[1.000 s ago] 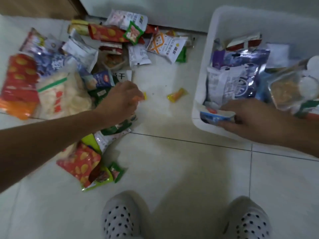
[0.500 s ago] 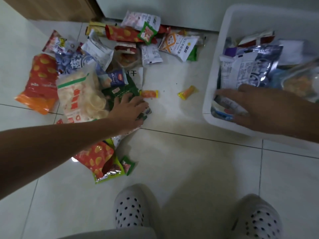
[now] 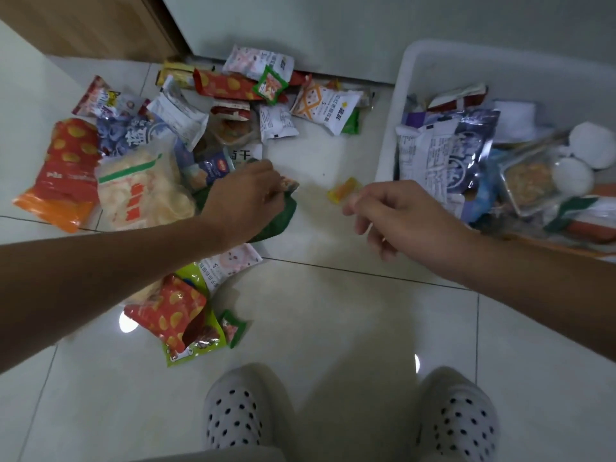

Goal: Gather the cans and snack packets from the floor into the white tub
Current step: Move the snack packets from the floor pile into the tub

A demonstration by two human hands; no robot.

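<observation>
**Small orange packet pinched at the pile's edge**

Nearest the camera, two dotted slippers (image 3: 240,415) are seen on the tiled floor (image 3: 333,311). Just beyond the left one, a red packet (image 3: 166,315) printed with yellow rounds is laid across a light green packet (image 3: 193,353), with a small green sachet (image 3: 233,328) beside it.

Further out, the left hand (image 3: 246,198) is stretched over a dark green packet (image 3: 281,216), and a small orange packet (image 3: 290,186) is pinched at its fingertips. The right hand (image 3: 400,218) is held above the floor between the pile and the white tub (image 3: 396,111). Its fingers are loosely curled and nothing is held in it. A yellow sweet (image 3: 343,190) is seen on the tile just past its fingertips.

To the left, the scattered snack packets (image 3: 213,128) are spread as far as the wall, a clear bag of pale crisps (image 3: 143,191) among them. On the right, the tub is partly filled with packets, with a blue-and-silver bag (image 3: 466,151) towards its near-left corner. A wooden panel (image 3: 83,25) is seen at the far left.
</observation>
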